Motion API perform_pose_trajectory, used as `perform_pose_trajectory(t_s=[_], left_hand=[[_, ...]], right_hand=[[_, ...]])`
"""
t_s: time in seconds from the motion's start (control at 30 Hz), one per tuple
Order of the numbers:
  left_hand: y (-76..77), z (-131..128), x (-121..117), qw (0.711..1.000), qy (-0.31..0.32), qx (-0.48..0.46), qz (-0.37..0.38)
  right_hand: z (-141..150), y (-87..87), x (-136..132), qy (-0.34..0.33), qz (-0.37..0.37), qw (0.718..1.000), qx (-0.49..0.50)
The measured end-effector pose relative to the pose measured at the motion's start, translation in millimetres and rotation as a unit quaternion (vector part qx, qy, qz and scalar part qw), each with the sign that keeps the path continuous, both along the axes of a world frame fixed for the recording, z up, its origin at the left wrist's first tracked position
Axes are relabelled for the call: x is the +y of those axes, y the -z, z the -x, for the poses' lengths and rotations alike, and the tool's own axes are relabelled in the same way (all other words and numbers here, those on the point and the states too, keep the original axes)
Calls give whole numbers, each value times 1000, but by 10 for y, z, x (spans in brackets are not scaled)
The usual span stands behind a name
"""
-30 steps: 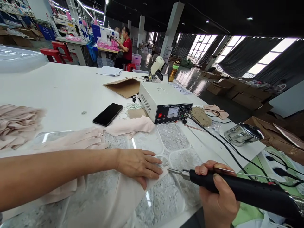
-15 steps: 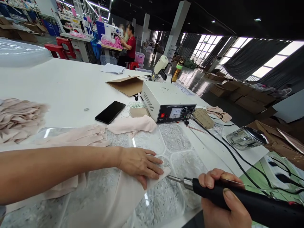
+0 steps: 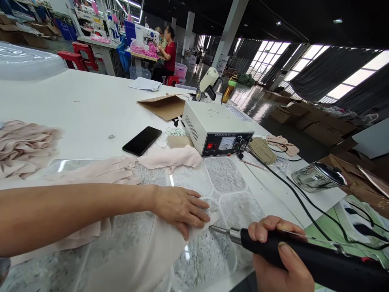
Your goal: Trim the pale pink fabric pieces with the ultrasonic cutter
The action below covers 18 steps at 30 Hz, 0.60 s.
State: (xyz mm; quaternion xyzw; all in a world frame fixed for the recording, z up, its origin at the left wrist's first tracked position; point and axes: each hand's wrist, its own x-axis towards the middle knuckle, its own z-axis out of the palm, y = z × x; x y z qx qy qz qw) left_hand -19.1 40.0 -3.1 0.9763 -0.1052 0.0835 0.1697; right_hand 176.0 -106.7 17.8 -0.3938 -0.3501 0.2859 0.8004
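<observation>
My left hand [image 3: 182, 209] lies flat with its fingers spread, pressing a pale pink piece of fabric [image 3: 152, 259] against the grey stone-patterned mat [image 3: 203, 259]. In my right hand [image 3: 282, 251] is a black handheld ultrasonic cutter [image 3: 322, 255] with a metal tip, my fingers wrapped round its body. Its tip sits at the fabric's right edge, just below my left fingertips; whether it touches the cloth I cannot tell. A black cable [image 3: 282, 186] leads toward a white control box [image 3: 217, 121] with a dial and a red switch.
Folded pink fabric strips [image 3: 106, 172] and a heap of fabric [image 3: 24, 146] lie on the left. Behind are a black phone [image 3: 142, 140] and brown cardboard [image 3: 164, 106]. A glass jar [image 3: 317, 177] stands at the right edge. A person in red [image 3: 168, 54] sits at a sewing machine beyond.
The cutter and my right hand have shifted slightly left, bringing the tip along the fabric's edge. My left hand stays almost in place on the cloth. The view has tilted a little.
</observation>
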Motion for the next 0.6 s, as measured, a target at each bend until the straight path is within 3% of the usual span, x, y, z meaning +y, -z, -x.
perform_pose_trajectory(t_s=[0.3,0.6], left_hand=[[19,2,-1,1000,-5,2,17],[10,2,-9,993,-31,4,110]], right_hand=[[10,8,-13,-18,3,1000,-9],[19,-3,-20,-21,10,999,-32]])
